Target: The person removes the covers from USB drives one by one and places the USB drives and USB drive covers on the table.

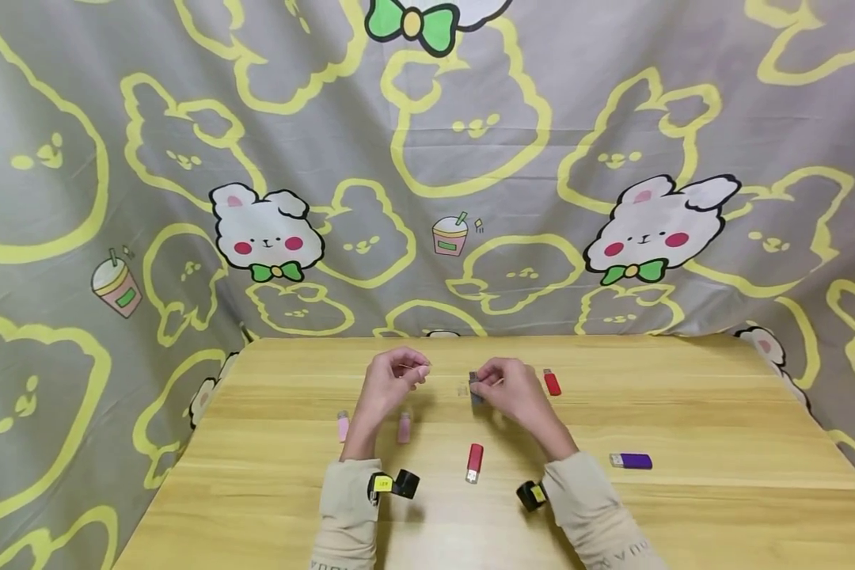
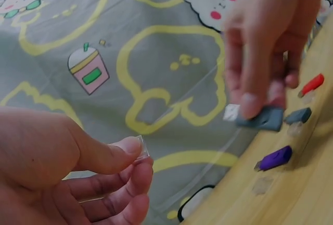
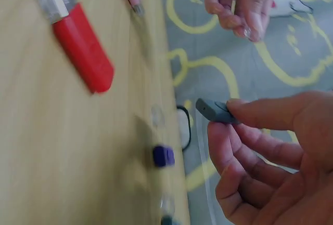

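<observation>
My left hand pinches a small clear plastic cap between thumb and forefinger, raised above the table. Across from it, my right hand holds a grey-blue USB stick between thumb and fingers. A pale, clear-looking end of this stick points toward the left hand in the left wrist view. Beyond the held stick lie a purple USB stick and another grey-blue one on the wood. Two pink USB sticks flank the left forearm.
On the wooden table lie a red USB stick between the forearms, another red stick right of the right hand, and a purple stick farther right. A patterned grey curtain hangs behind the table.
</observation>
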Tool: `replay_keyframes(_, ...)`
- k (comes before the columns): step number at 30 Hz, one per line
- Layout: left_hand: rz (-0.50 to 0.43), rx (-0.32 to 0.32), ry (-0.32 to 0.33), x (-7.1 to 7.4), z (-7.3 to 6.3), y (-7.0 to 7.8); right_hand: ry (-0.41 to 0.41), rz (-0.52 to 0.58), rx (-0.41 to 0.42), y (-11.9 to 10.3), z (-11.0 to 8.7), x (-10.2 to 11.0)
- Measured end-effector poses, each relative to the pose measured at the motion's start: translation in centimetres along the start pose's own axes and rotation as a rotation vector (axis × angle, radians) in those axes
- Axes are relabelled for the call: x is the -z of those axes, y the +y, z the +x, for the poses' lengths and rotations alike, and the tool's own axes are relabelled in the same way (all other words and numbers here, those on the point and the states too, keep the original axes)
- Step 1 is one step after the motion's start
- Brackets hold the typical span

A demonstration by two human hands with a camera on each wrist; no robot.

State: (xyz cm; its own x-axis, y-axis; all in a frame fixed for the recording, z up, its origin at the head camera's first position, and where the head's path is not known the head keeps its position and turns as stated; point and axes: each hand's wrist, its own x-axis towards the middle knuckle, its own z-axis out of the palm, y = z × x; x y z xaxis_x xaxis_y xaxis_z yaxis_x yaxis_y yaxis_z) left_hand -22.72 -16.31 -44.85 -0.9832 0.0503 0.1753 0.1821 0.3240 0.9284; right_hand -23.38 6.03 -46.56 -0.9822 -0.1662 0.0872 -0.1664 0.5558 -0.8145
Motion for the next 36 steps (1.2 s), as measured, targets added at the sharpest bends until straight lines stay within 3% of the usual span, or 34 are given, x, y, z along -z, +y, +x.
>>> replay_keyframes(10,0.043,0.012,0.050,0.7,0.1,-0.9,-0.088,-0.283,-0.018,-2.6,4.4,-3.3)
replay_keyframes(20,0.085,0.054,0.028,0.6,0.3,-1.3,-0.141,-0.421,0.006,-2.4,6.0,-5.2)
replay_keyframes(28,0.169,0.077,0.014,0.4,0.3,-2.4,-0.130,-0.391,0.000,-2.6,5.7,-5.2)
replay_keyframes(36,0.325,0.107,-0.021,-0.4,0.4,-3.5,-0.089,-0.180,-0.025,-2.8,3.0,-1.7)
